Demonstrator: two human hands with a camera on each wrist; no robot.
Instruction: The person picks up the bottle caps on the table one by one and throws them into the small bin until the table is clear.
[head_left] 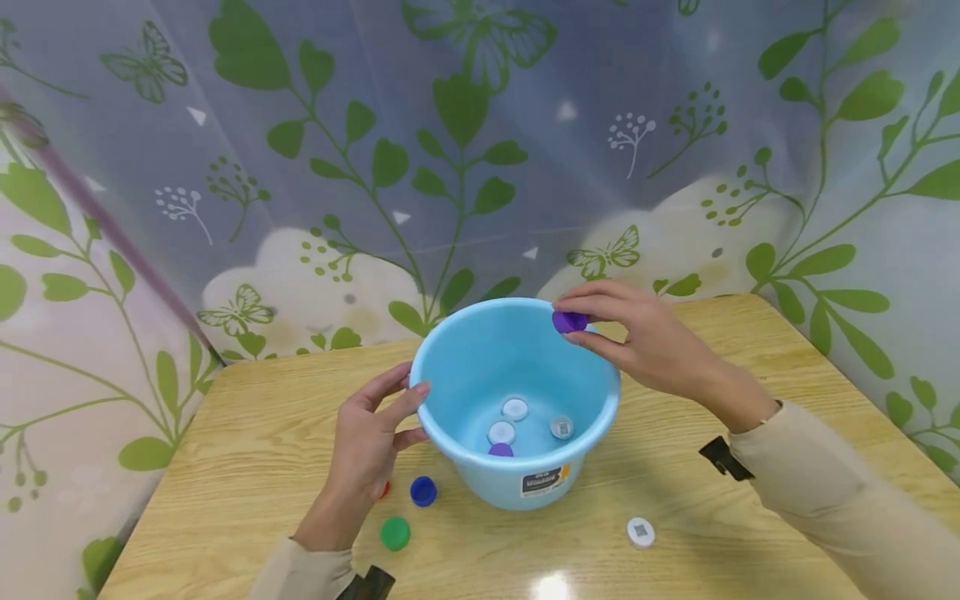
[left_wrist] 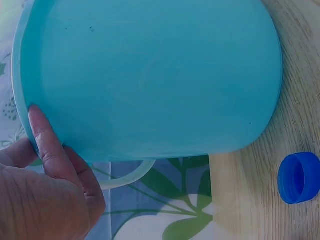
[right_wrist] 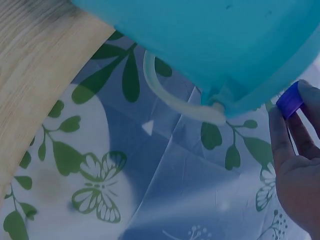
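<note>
A light blue plastic bucket (head_left: 487,482) stands on the wooden table. My left hand (head_left: 367,433) grips its left rim, thumb over the edge and fingers along the outer wall. Between the thumb and fingertips of my right hand (head_left: 648,337) is a purple bottle cap (head_left: 570,322), pinched at the far right part of the rim. On the bucket's floor lie a white cap (head_left: 515,408), another white cap (head_left: 501,432), a cap with a square printed code (head_left: 562,427) and a purple cap (head_left: 501,450) partly hidden by the near rim.
Left of the bucket a blue cap (head_left: 423,492) and a green cap (head_left: 395,533) lie on the table (head_left: 247,467); a red cap (head_left: 386,490) is mostly hidden by my left hand. A white cap with a code (head_left: 641,532) lies front right. A patterned curtain (head_left: 480,167) hangs behind.
</note>
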